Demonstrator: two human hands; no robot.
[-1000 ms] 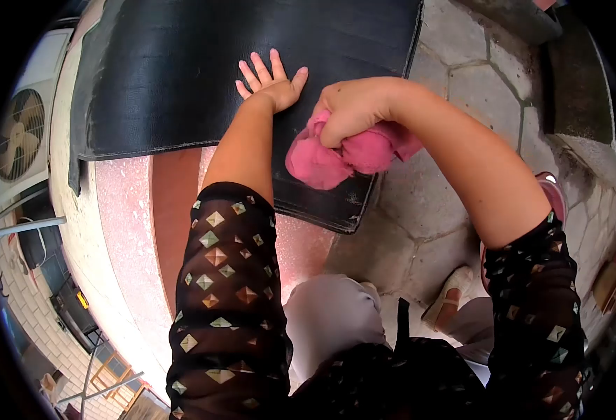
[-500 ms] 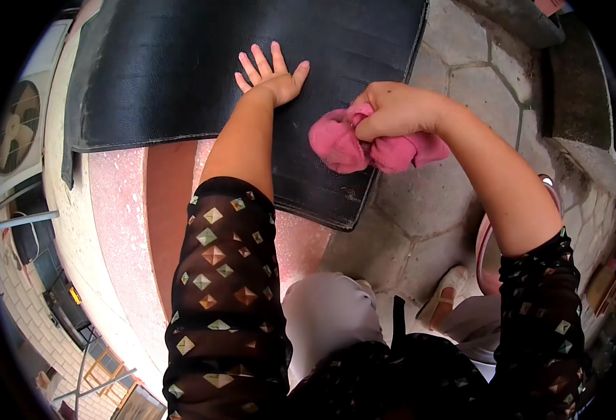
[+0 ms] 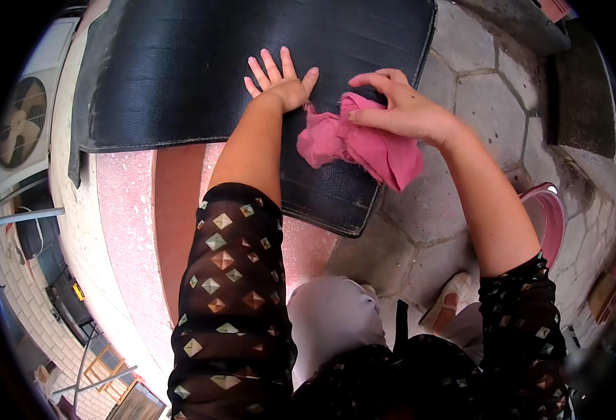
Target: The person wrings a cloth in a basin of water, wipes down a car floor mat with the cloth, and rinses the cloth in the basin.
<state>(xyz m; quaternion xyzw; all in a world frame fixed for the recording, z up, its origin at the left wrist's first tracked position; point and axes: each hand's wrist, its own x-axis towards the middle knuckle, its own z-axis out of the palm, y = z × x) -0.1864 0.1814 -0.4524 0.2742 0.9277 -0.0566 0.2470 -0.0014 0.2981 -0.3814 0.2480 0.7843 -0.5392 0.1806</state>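
A black leather-like sheet [image 3: 175, 77] lies over a pink and red-brown stone surface. My left hand [image 3: 280, 82] rests flat on the sheet with its fingers spread. Near the sheet's right edge, a crumpled pink cloth [image 3: 367, 140] lies partly on the black surface, its lower right part reaching the edge. My right hand [image 3: 404, 108] is over this cloth, fingers apart and curved, with the thumb against the cloth's top. Nothing is gripped between its fingers as far as I can see.
A pink basin [image 3: 554, 224] stands on the stone-paved floor [image 3: 490, 112] at the right, beside my right forearm. My shoe [image 3: 455, 288] is below. An air-conditioner fan unit [image 3: 22, 122] is at the far left. A concrete trough-like block [image 3: 584, 98] sits at the upper right.
My right hand has opened from its grip, and the pink cloth has spread out below it. The cloth moved right, then back left a little. My left hand has stayed on the sheet.
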